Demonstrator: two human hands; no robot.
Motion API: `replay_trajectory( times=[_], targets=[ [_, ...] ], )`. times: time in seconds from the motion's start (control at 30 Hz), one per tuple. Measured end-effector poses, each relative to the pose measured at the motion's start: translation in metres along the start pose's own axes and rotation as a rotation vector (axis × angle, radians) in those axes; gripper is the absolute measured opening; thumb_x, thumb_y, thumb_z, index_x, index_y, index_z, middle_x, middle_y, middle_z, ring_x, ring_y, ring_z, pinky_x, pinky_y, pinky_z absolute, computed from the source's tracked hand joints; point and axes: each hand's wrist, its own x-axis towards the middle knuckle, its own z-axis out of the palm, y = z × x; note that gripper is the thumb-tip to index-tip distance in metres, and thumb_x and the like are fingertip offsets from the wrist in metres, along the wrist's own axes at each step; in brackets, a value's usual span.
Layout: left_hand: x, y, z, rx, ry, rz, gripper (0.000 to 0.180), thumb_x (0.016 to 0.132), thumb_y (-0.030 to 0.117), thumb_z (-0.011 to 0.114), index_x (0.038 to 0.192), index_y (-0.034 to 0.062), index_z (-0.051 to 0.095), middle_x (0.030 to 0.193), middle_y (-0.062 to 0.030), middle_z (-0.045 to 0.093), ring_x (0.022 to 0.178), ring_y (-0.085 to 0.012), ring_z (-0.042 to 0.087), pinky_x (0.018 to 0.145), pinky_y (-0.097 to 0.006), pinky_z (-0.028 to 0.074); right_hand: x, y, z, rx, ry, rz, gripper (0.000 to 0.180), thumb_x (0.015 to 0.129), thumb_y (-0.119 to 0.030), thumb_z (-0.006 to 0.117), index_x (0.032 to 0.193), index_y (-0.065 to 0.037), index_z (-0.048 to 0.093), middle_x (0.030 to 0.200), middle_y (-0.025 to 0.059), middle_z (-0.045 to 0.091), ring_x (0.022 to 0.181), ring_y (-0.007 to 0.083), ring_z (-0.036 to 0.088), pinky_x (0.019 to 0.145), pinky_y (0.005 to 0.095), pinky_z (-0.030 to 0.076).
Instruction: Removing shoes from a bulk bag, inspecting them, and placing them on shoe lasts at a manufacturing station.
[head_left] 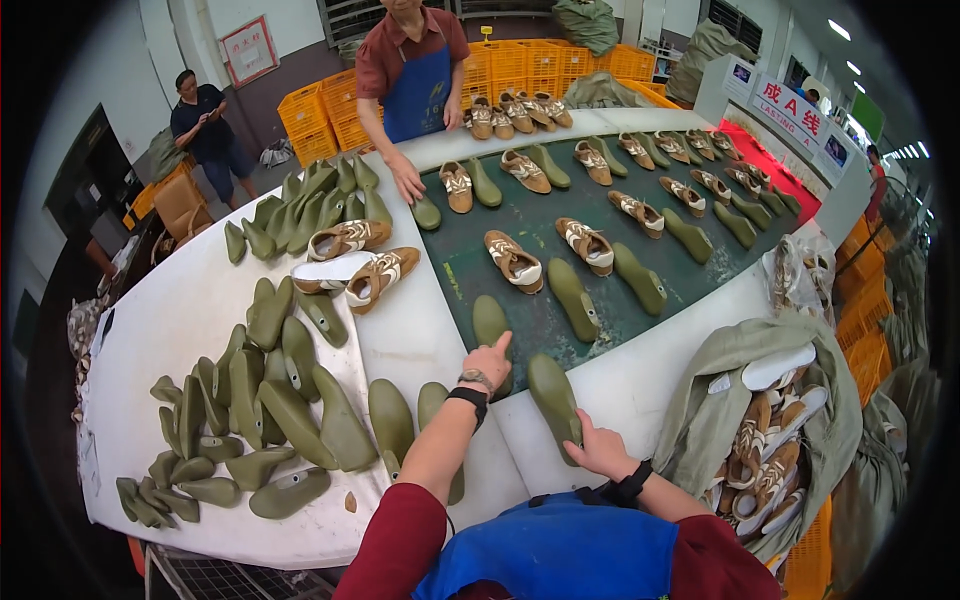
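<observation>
My left hand (487,364) is at the near edge of the green belt, its fingers closed around the heel part of a green shoe last (490,318); the index finger lies along its side. To the right, my right hand (600,449) grips the heel end of another green shoe last (550,388), which lies partly over the belt's near edge. Two more lasts (391,412) rest left of my left forearm. Farther along the green belt (480,252), brown-and-white shoes (513,262) and lasts (572,298) lie in rows.
Many loose lasts (240,385) cover the white table (130,370) at left, with several brown shoes (382,278) by the belt. Across the belt, a co-worker's hand (405,180) touches a last (427,213). A sack of shoes (690,385) stands at right; orange crates (305,115) are stacked behind.
</observation>
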Motion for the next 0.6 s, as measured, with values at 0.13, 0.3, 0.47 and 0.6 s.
replay_trajectory(
  times=[0.13, 0.3, 0.47, 0.6],
  targets=[
    [0.018, -0.003, 0.02, 0.06, 0.022, -0.025, 0.045, 0.082, 0.032, 0.053, 0.123, 0.0155, 0.044, 0.096, -0.0183, 0.064, 0.091, -0.0361, 0.061, 0.078, -0.045, 0.049, 0.013, -0.003, -0.005, 0.016, -0.024, -0.054, 0.069, 0.081, -0.039, 0.055, 0.134, -0.003, 0.028, 0.063, 0.0191, 0.061, 0.058, 0.0382, 0.06, 0.055, 0.0468, 0.048],
    [0.032, -0.007, 0.027, 0.055, 0.057, -0.085, 0.037, 0.08, 0.023, 0.055, 0.114, 0.0137, 0.047, 0.094, -0.0203, 0.064, 0.089, -0.0366, 0.062, 0.076, -0.045, 0.05, 0.017, -0.004, -0.009, 0.06, -0.07, -0.02, 0.069, 0.081, -0.039, 0.054, 0.134, -0.004, 0.027, 0.065, 0.019, 0.062, 0.059, 0.038, 0.061, 0.056, 0.0467, 0.048],
    [0.038, -0.018, 0.014, 0.034, 0.094, -0.201, 0.04, 0.079, 0.019, 0.053, 0.117, 0.0136, 0.046, 0.094, -0.0202, 0.064, 0.09, -0.036, 0.062, 0.077, -0.045, 0.05, 0.014, -0.005, -0.01, 0.063, -0.062, -0.017, 0.069, 0.081, -0.039, 0.054, 0.134, -0.004, 0.027, 0.065, 0.0187, 0.062, 0.059, 0.0375, 0.061, 0.055, 0.0462, 0.048],
    [0.044, -0.031, 0.022, 0.049, 0.096, -0.196, 0.048, 0.079, 0.026, 0.057, 0.122, 0.0121, 0.041, 0.095, -0.0203, 0.064, 0.09, -0.0348, 0.062, 0.077, -0.043, 0.05, 0.013, 0.0, -0.003, 0.077, -0.052, -0.029, 0.069, 0.081, -0.039, 0.054, 0.134, -0.004, 0.028, 0.064, 0.0181, 0.061, 0.058, 0.0372, 0.06, 0.055, 0.0461, 0.048]
  ],
)
